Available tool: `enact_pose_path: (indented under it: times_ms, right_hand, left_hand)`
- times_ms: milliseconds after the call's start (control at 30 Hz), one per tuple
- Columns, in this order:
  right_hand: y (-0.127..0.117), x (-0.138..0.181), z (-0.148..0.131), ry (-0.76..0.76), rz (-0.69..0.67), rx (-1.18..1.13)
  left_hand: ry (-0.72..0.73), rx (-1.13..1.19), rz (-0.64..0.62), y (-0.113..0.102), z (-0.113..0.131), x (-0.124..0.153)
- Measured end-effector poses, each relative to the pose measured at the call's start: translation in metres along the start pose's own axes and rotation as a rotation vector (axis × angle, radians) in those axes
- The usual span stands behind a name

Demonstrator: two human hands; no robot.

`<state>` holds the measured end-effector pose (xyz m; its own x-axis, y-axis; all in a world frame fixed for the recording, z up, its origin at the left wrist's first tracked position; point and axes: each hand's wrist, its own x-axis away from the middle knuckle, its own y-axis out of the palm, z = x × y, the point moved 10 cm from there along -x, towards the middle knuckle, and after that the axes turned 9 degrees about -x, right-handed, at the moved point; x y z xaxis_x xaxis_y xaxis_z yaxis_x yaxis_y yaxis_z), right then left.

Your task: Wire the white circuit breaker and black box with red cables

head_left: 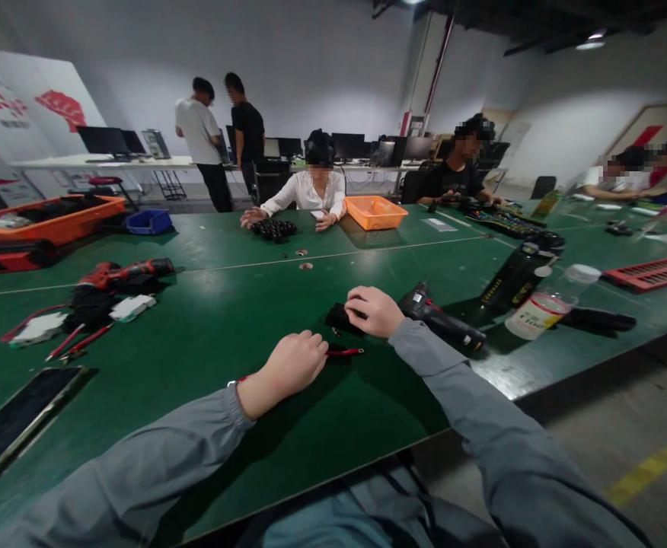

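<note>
My left hand (288, 368) lies low over the green table with its fingers curled round a red cable (346, 352). The cable's end, with a metal lug, sticks out to the right of the fingers. To the right and slightly farther away, my right hand (375, 311) has its fingers bent and drawn together at a small black block (339, 317). What its fingertips pinch is hidden. Tiny metal bits (336, 332) show at the near side of the block. Just right of that hand lies a black cordless screwdriver (445, 320).
A red drill (105, 283), white-and-green connectors (132, 306) and a phone (22, 418) lie left. A black bottle (519, 274) and a clear bottle (550, 304) are at right. Opposite, a seated person (304, 190) has black parts (275, 230) and an orange basket (374, 213).
</note>
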<state>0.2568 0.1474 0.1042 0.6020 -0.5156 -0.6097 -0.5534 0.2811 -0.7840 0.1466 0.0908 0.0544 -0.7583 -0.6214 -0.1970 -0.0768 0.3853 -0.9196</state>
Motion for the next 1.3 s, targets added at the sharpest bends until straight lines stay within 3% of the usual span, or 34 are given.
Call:
enact_pose_path:
  times_ms: [133,333,433,533,667,767,933,1300]
  right_hand:
    - [0.030,0.013,-0.007,-0.068,-0.077,-0.083]
    - [0.052,0.020,-0.014,-0.115,-0.219,-0.062]
    - [0.057,0.018,-0.015,-0.097,-0.223,-0.075]
    - [0.048,0.015,-0.014,-0.073,-0.133,-0.189]
    - [0.017,0.016,0.011,0.067,0.100,-0.289]
    - [0.006,0.024,0.044,0.213,0.166,-0.252]
    - [0.019,0.041,0.087,0.395,0.108,-0.230]
    - [0.049,0.054,0.106,0.543,-0.024,-0.146]
  left_hand:
    - [-0.004,-0.023,-0.003,0.002,0.000,0.000]
    - [0.010,-0.018,0.000,0.003,0.000,-0.001]
    - [0.003,-0.015,0.002,0.002,-0.001,-0.001]
    - [0.004,-0.012,0.002,0.001,0.000,-0.001]
    - [0.007,-0.005,0.009,-0.001,0.000,0.000]
    - [0.005,0.010,0.001,-0.001,-0.001,0.000]
    - [0.003,0.012,-0.011,-0.001,-0.001,0.000]
    - [0.006,0.010,-0.009,0.000,0.000,-0.001]
